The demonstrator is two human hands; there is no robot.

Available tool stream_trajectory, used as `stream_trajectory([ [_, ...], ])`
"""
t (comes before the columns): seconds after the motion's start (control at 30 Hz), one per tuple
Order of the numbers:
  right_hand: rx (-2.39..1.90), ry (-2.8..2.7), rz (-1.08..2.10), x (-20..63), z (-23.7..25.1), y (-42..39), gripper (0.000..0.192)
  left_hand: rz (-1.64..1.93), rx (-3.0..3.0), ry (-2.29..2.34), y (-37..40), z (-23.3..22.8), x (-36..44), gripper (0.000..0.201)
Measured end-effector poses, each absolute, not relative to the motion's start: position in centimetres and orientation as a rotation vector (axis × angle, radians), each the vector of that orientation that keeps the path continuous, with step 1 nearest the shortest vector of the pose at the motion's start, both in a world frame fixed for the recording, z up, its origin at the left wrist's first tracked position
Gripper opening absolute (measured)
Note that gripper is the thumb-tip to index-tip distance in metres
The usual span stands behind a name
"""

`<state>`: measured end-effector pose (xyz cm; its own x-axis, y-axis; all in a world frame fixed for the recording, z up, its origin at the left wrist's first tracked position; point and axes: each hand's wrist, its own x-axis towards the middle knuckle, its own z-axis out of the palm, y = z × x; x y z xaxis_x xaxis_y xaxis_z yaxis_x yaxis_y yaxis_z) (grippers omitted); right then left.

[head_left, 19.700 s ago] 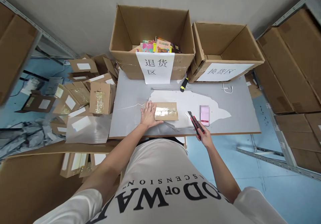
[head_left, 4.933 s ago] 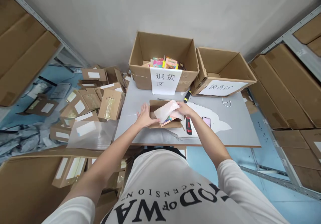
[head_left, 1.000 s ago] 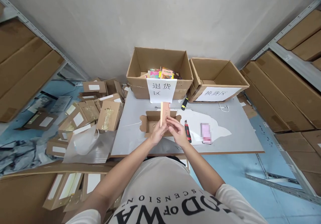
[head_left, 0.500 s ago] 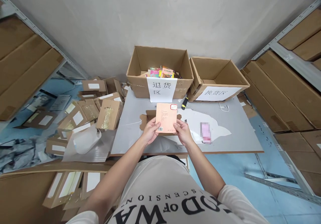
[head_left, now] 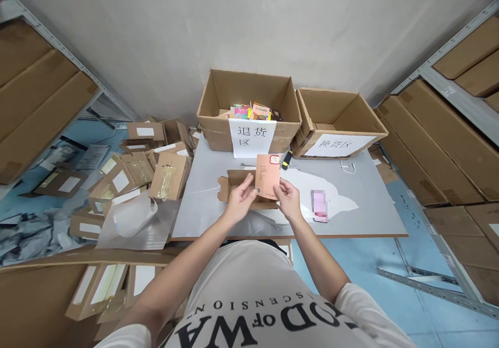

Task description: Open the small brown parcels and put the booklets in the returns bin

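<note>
At mid-frame, above the opened brown cardboard mailer (head_left: 239,184), the left hand (head_left: 242,202) and right hand (head_left: 287,201) pinch a thin salmon-pink booklet (head_left: 267,176) by its lower edge; gripping the corners lightly should keep its print unobscured.

The far edge of the table (head_left: 374,202) is walled off by two open cartons, the labelled return carton (head_left: 249,110) and its neighbour (head_left: 339,122). The middle is taken by an opened small box (head_left: 237,184). Bare surface is left on the right, broken only by a pink phone (head_left: 319,205). The left edge is crowded by piled parcels (head_left: 148,156).
</note>
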<state>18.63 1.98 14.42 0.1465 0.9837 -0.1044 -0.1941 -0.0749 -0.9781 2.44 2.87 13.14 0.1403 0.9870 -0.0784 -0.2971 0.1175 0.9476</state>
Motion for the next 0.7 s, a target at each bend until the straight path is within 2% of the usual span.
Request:
stream_trajectory([
  [0.13, -1.225, -1.236, 1.088, 16.9, 15.1, 0.6, 0.041, 1.139, 0.916, 0.789, 1.9, 14.0, 3.9, 0.058],
  [0.3, -1.218, -1.665, 0.796, 16.3, 14.8, -0.4, 0.037, 1.208, 0.638, 0.729, 2.3, 14.2, 3.4, 0.038],
  [0.4, -1.319, -1.585, 0.657, 17.3, 14.4, 0.2, 0.048, 1.171, 0.513, 0.647, 2.8, 14.4, 2.1, 0.035],
  [0.47, -1.362, -1.404, 0.787, 18.1, 14.3, 0.6, 0.061, 1.119, 0.460, 0.608, 3.0, 14.4, 1.2, 0.032],
  [0.53, -1.342, -1.223, 1.084, 18.7, 14.1, 0.9, 0.069, 1.065, 0.425, 0.590, 3.2, 14.3, 0.6, 0.028],
  [0.6, -1.300, -1.076, 1.350, 19.1, 14.1, 1.0, 0.070, 1.025, 0.408, 0.580, 3.3, 14.0, 0.1, 0.026],
  [0.7, -1.269, -0.930, 1.487, 19.2, 14.1, 0.9, 0.067, 0.997, 0.405, 0.566, 3.5, 13.5, -0.1, 0.027],
])
